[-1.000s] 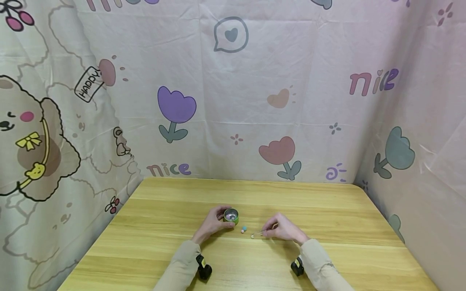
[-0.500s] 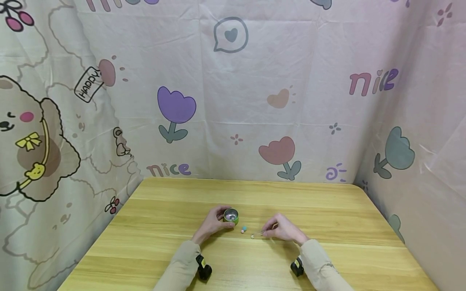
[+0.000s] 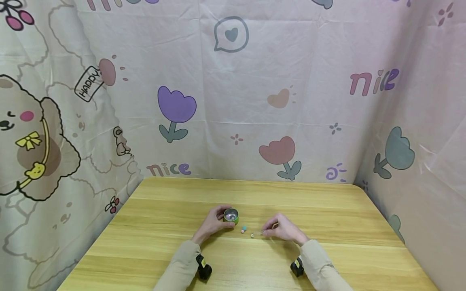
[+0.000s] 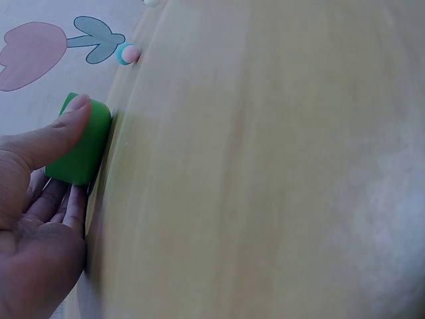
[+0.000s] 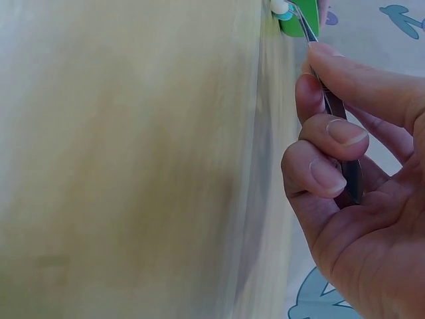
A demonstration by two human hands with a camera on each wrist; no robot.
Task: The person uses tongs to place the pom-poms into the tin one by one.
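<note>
My left hand (image 3: 212,224) grips a small green tin (image 3: 231,216) with a shiny inside, standing on the wooden table (image 3: 145,242); in the left wrist view the thumb presses the tin's (image 4: 81,141) green side. My right hand (image 3: 282,229) holds metal tweezers (image 3: 259,233), gripped between thumb and fingers (image 5: 335,133) in the right wrist view. The tweezers' tips point at a pale bead (image 3: 252,236) on the table. Two small beads, one teal (image 3: 244,228) and one pink (image 3: 242,232), lie between the tin and the tweezers.
A cartoon-printed cloth (image 3: 233,89) hangs behind and on both sides of the table. Black wrist cameras (image 3: 204,266) sit on both forearms. Bare wood stretches left, right and behind the hands.
</note>
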